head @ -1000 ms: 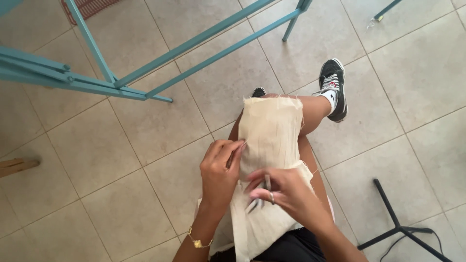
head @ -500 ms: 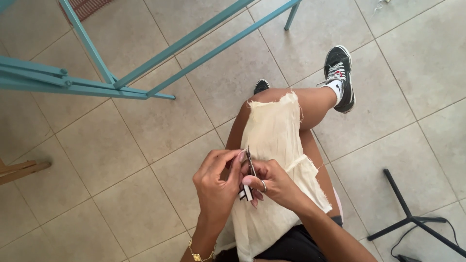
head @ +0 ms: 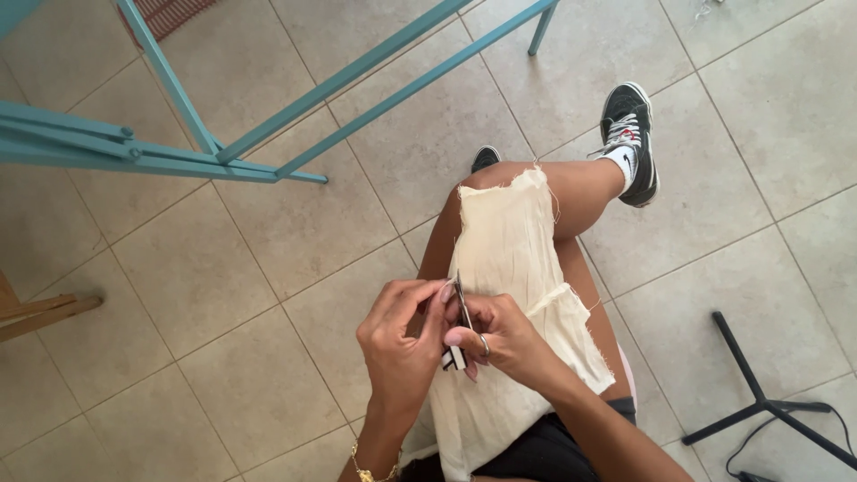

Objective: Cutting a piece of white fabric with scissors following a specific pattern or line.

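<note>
We look down at a person seated with one leg crossed over the other, a strip of frayed cream cloth (head: 509, 268) draped along the thigh toward the knee. Near us, both hands meet at the cloth's left edge. The right hand (head: 500, 339) has its fingers closed around a small pair of scissors (head: 460, 317), whose dark blades point away from us; a ring shows on one finger. The left hand (head: 402, 335) pinches the cloth edge just beside the blades, fingers narrow and curled. We judge the step in hand to be snipping or trimming at that edge; the next move seems to call for keeping the fabric taut where the blades meet it. On the far left stands a teal metal frame (head: 268, 152) on the tiled floor (head: 268, 295); a black stand leg (head: 759, 393) lies to the right.
</note>
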